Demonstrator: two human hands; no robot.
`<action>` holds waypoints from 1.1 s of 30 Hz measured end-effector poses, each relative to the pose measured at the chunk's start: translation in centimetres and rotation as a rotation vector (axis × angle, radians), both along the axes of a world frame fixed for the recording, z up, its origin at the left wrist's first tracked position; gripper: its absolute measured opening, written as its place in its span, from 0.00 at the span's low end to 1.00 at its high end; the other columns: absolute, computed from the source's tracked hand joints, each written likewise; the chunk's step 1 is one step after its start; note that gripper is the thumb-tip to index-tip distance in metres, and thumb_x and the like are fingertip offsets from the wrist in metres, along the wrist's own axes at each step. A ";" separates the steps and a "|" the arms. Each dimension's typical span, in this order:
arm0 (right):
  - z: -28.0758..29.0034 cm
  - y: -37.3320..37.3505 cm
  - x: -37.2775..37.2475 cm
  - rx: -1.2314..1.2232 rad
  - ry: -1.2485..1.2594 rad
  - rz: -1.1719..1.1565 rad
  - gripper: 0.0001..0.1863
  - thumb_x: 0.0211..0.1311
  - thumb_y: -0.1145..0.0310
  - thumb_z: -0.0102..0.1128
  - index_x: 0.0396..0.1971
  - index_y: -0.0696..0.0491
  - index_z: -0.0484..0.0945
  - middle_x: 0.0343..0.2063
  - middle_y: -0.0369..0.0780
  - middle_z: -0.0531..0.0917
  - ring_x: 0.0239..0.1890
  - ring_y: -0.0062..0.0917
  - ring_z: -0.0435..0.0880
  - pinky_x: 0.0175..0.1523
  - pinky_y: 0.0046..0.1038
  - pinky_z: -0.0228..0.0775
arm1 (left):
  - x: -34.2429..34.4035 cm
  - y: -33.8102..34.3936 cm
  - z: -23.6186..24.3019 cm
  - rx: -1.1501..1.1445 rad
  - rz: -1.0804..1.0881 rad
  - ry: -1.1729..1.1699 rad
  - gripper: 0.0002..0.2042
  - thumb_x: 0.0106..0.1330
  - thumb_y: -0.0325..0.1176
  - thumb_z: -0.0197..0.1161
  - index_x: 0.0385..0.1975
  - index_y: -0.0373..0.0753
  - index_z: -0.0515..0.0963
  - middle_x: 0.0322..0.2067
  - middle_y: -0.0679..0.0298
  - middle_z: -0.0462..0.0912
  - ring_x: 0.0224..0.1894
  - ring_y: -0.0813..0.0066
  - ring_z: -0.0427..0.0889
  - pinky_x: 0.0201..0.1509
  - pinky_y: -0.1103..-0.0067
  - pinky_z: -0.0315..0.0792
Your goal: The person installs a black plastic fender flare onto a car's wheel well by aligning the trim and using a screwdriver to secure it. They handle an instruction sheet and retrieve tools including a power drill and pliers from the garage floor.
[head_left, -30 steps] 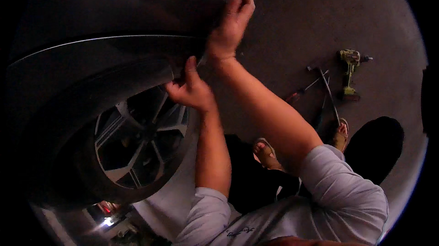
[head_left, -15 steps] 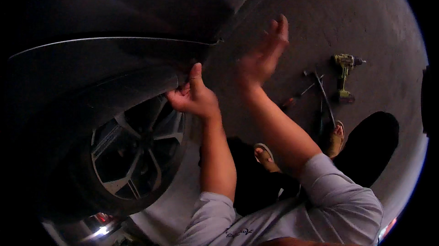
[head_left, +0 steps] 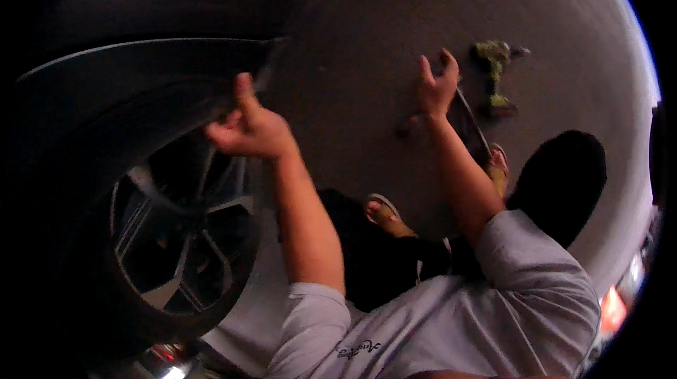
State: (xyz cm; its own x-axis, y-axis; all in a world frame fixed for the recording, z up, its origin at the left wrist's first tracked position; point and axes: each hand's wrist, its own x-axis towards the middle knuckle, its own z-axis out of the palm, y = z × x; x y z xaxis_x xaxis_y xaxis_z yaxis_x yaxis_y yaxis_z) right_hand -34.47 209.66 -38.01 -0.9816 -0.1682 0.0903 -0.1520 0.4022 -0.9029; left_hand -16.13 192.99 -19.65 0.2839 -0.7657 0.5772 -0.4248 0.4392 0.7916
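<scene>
2 hands are up by the car. Left hand point(head_left: 247, 129) has curled fingers on the wheel arch edge point(head_left: 264, 69), above the wheel point(head_left: 183, 238). Right hand point(head_left: 437, 86) is open, holding nothing, over the floor near a drill point(head_left: 497, 76).

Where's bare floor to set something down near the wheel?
Free: grey concrete floor between the dark car body's wheel arch and the raised right hand. Crowded: right of that hand, by the green cordless drill, long metal bar and sandalled feet. Left hand at the arch.
</scene>
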 end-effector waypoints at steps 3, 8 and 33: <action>-5.5 10.8 0.4 0.533 0.141 -0.170 0.23 0.57 0.59 0.69 0.51 0.53 0.78 0.49 0.46 0.81 0.55 0.43 0.76 0.59 0.43 0.67 | 0.3 -1.2 -0.3 -0.092 -0.131 0.101 0.17 0.61 0.33 0.75 0.43 0.28 0.79 0.43 0.52 0.87 0.44 0.64 0.88 0.48 0.73 0.82; -7.3 17.1 0.6 0.896 0.132 0.122 0.23 0.60 0.56 0.66 0.51 0.51 0.76 0.47 0.45 0.82 0.51 0.42 0.79 0.56 0.43 0.69 | -1.7 0.9 1.2 -0.084 -0.128 0.112 0.17 0.61 0.31 0.74 0.46 0.29 0.81 0.48 0.50 0.85 0.49 0.60 0.85 0.61 0.65 0.75; -3.8 9.7 9.2 0.215 -1.012 0.173 0.23 0.64 0.55 0.60 0.45 0.60 0.72 0.40 0.53 0.84 0.47 0.43 0.84 0.52 0.40 0.74 | -0.3 2.1 3.0 -0.131 -0.238 0.058 0.19 0.60 0.32 0.75 0.45 0.24 0.80 0.48 0.47 0.85 0.48 0.57 0.87 0.57 0.69 0.80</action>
